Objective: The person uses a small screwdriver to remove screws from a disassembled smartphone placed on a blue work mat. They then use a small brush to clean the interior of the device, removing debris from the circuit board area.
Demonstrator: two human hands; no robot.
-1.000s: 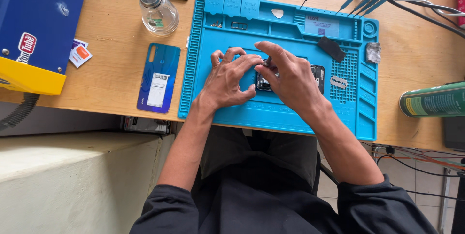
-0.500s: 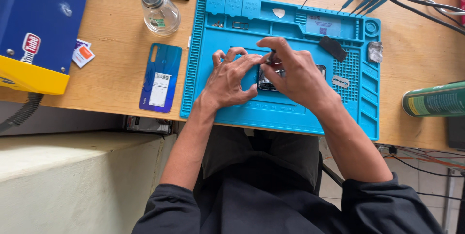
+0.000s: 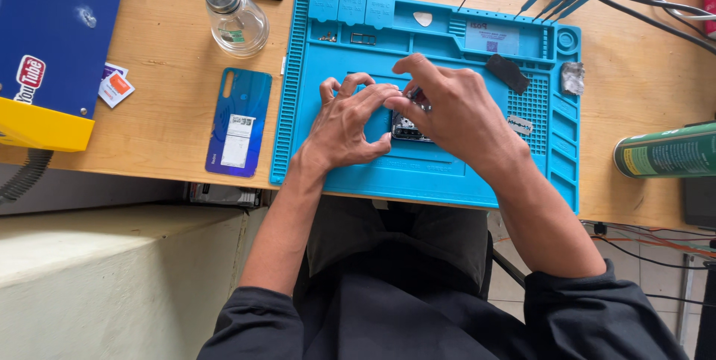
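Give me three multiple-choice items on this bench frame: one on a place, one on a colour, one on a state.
1. Where does the blue phone back cover lie?
A. On the wooden desk, left of the mat
B. Inside the mat's top tray
C. Under the green can

2. What colour is the work mat?
A. Grey
B. Light blue
C. Red

3. What are the hands doing?
A. Both rest on the lap
B. One lifts the glass bottle
C. Both are on the opened phone at the mat's middle

Answers:
1 A: the cover lies flat on the desk, just off the mat's left edge.
2 B: the mat is light blue all over.
3 C: the left hand and right hand meet over the opened phone, while the glass bottle stands untouched.
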